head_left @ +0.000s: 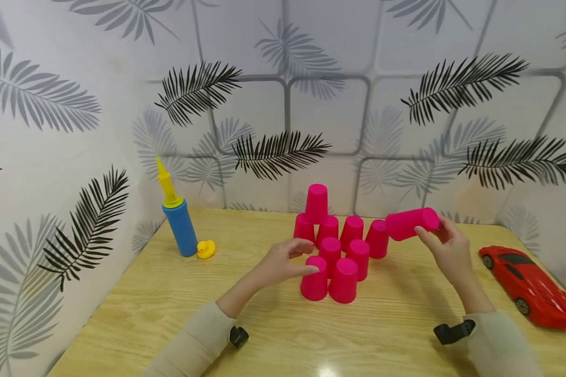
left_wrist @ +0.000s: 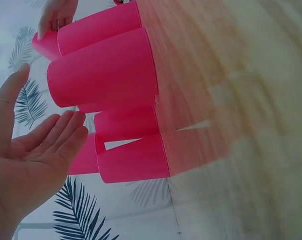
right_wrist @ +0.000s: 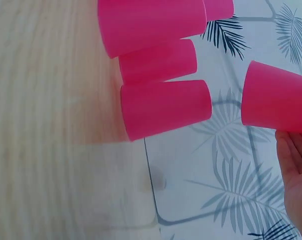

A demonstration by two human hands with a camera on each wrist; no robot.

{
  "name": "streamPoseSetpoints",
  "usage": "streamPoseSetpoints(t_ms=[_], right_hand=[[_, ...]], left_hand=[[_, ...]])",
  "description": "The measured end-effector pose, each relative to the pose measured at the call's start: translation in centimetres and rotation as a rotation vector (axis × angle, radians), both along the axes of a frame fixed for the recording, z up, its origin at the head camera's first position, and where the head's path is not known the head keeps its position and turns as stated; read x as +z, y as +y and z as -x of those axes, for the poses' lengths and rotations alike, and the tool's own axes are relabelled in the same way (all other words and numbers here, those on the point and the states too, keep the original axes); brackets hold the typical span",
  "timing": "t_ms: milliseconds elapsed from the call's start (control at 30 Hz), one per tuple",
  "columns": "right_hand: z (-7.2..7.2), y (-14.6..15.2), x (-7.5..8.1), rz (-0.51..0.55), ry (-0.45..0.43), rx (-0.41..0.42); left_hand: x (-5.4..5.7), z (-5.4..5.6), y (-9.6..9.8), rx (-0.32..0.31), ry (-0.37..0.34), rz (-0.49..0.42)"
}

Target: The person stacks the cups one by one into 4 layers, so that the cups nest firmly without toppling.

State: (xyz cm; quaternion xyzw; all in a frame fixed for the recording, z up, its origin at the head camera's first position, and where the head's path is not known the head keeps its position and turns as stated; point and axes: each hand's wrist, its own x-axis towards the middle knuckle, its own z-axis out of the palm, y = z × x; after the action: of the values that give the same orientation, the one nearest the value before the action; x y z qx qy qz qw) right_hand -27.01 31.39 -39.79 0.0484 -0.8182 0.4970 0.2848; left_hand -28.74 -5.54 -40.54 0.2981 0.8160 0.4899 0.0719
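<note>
Lying between the thumb and fingers of the right hand [head_left: 453, 252], a pink cup [head_left: 409, 225] is held in the air at the right end of a group of standing cups [head_left: 358, 257]. The cup is pinched near its narrow end: the thumb is placed along its near side, while the fingers are bent around behind it and partly hidden. A gap between this cup and the nearest standing one is shown in the right wrist view.

The held cup is tipped onto its side, with its wide mouth turned left toward the group and its closed base turned right. Its long axis is carried nearly level, rising slightly toward the base.

The left hand [head_left: 281, 263] is poised at the left of the group, its thumb spread well away from its loosely bent fingers. The thumb is extended above the front-left cup [head_left: 314, 287]; whether it is touched cannot be told.

All the standing cups are set mouth down, their axes upright, on the wooden table [head_left: 273, 335]. An upper cup [head_left: 316, 205], likewise upside down, is supported across the two leftmost cups of the back row.
</note>
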Motion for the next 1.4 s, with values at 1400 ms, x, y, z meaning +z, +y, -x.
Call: streamPoseSetpoints(t_ms=[1400], right_hand=[[7.9, -4.3, 2.7, -0.364, -0.101, 0.155]], left_hand=[[-0.4, 0.0, -0.1, -0.001, 0.133, 0.191]])
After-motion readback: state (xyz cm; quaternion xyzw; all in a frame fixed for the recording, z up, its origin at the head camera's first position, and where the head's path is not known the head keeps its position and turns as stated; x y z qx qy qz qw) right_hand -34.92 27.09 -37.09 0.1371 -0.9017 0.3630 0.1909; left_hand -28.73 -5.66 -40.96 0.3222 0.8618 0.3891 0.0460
